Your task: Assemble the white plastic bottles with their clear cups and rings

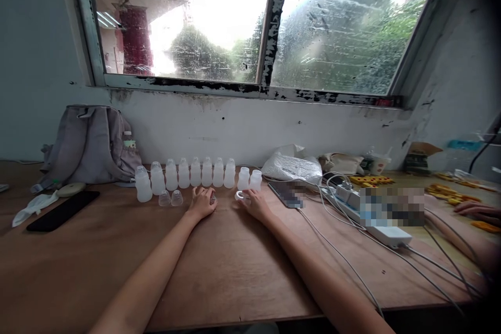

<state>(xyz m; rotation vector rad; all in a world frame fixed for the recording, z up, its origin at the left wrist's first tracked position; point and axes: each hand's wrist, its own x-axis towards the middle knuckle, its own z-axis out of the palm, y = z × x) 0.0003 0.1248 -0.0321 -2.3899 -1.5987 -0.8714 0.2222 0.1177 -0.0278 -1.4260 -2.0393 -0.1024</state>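
Both my arms reach far across a brown wooden table (pixel 235 266). My left hand (pixel 202 202) rests on the table with its fingers curled around a small clear piece at about (pixel 212 199). My right hand (pixel 255 203) holds a small white ring-shaped part (pixel 240 196) at its fingertips. Just beyond both hands a row of several translucent white plastic bottles (pixel 195 172) stands along the wall. Two small clear caps (pixel 171 198) lie in front of the row, left of my left hand.
A grey backpack (pixel 88 146) leans on the wall at left, a black phone (pixel 62 211) and white cloth before it. Right of my hands: a phone (pixel 287 193), a white plastic bag (pixel 291 167), a power strip (pixel 376 224) with cables, yellow parts, another person's hand (pixel 475 211).
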